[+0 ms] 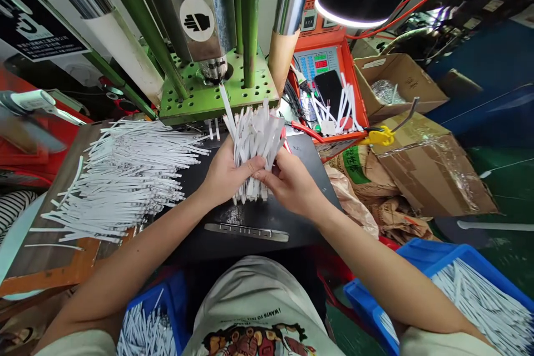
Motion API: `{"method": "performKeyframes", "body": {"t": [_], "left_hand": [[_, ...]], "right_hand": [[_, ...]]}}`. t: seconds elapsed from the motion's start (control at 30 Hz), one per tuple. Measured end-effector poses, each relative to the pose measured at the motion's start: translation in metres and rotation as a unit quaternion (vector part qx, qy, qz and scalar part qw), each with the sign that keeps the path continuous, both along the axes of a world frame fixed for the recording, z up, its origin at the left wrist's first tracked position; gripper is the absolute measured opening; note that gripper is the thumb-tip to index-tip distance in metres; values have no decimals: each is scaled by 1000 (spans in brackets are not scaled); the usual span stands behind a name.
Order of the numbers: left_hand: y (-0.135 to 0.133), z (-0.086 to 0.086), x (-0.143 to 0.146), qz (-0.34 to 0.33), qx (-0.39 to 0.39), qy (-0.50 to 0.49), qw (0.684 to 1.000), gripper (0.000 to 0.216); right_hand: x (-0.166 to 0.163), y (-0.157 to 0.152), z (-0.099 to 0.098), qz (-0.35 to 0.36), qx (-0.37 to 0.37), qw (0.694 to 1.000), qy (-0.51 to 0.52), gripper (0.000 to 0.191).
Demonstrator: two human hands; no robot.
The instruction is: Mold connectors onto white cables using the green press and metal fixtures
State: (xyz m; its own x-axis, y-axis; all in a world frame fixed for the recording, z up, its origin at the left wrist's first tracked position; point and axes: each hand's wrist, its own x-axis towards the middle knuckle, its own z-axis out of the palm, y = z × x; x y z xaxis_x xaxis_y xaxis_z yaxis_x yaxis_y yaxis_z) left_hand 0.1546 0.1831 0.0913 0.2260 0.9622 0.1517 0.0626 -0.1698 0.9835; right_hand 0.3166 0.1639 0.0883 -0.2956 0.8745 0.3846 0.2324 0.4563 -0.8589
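Note:
Both my hands are wrapped round one thick upright bundle of short white flat cables (254,142). My left hand (225,172) closes on its left side, thumb across the front. From the right, my right hand (294,181) grips the same bundle, its thumb near the left one. One strip stands out higher than the others at the bundle's upper left, close under the press head (214,69). A big heap of loose white cables (133,172) lies left of my left hand. Beneath the bundle is a black work surface (246,245).
A green perforated press plate (179,103) stands just beyond my hands. A flat metal strip (246,232) lies near the front edge. At right are an orange control box (321,58), yellow-handled cutters (379,136) and cardboard boxes (434,164). Blue bins (421,253) hold more cables below.

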Motion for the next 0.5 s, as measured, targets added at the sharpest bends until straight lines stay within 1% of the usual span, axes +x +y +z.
{"method": "performKeyframes", "body": {"t": [0.07, 0.13, 0.17, 0.2, 0.23, 0.27, 0.3, 0.33, 0.37, 0.4, 0.47, 0.5], "left_hand": [[2, 3, -3, -12, 77, 13, 997, 64], [4, -4, -4, -32, 115, 17, 993, 78], [4, -11, -3, -38, 120, 26, 992, 82], [5, -19, -2, -33, 120, 41, 991, 82], [6, -26, 0, -18, 116, 59, 991, 76], [6, -32, 3, 5, 106, 71, 992, 66], [6, -36, 5, 36, 94, 73, 992, 55], [5, -35, 8, 74, 82, 66, 992, 47], [3, -30, 9, 114, 72, 54, 989, 41], [0, -22, 7, 152, 61, 46, 985, 36], [-5, 4, -5, 207, 36, 56, 976, 29], [-9, 18, -18, 225, 4, 85, 971, 42]], "right_hand": [[-4, 2, -7, -17, 76, 996, -37, 25], [-10, 6, -25, -14, 129, 990, -60, 33], [-14, 9, -37, -9, 140, 988, -65, 36], [-18, 11, -48, -5, 141, 988, -71, 38], [-21, 14, -57, -3, 134, 988, -77, 38], [-23, 17, -63, -3, 127, 988, -84, 38], [-26, 19, -65, -1, 123, 988, -89, 38], [-29, 19, -61, 4, 124, 988, -93, 39], [-33, 19, -53, 12, 128, 987, -100, 40], [-39, 18, -42, 20, 138, 984, -108, 40], [-60, 15, -11, 32, 161, 976, -144, 39], [-74, 12, 5, 30, 181, 968, -171, 40]]}}
